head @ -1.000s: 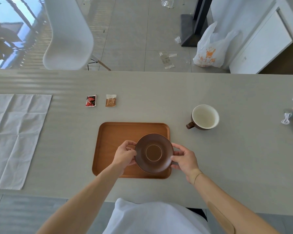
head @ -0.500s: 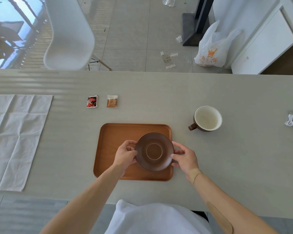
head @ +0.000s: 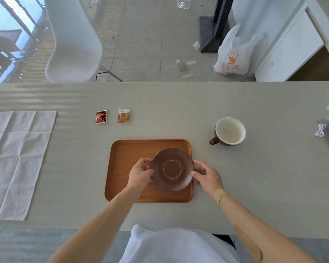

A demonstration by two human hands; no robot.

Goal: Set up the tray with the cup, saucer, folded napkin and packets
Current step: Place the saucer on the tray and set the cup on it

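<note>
- Grey surface (head: 254, 186) runs side to side, with a white chair (head: 74, 40) and a plastic bag (head: 234, 56) on the floor behind it.
- On the far left lies a white napkin (head: 17, 160), spread out flat.
- Next come a red packet (head: 101, 116) and a brown packet (head: 123, 115), side by side, behind the tray (head: 122, 168).
- The left hand (head: 141, 174) and right hand (head: 207, 176) each pinch one edge of the brown saucer (head: 172, 169) over the tray's right part.
- Well to the right stands the cup (head: 229, 131).

Saucer (head: 172, 169) on tray (head: 125, 154), between fingers (head: 197, 170) of both hands. Packets (head: 112, 116) beyond fingertips, left; cup (head: 229, 131) beyond, right; napkin (head: 15, 158) far left.
</note>
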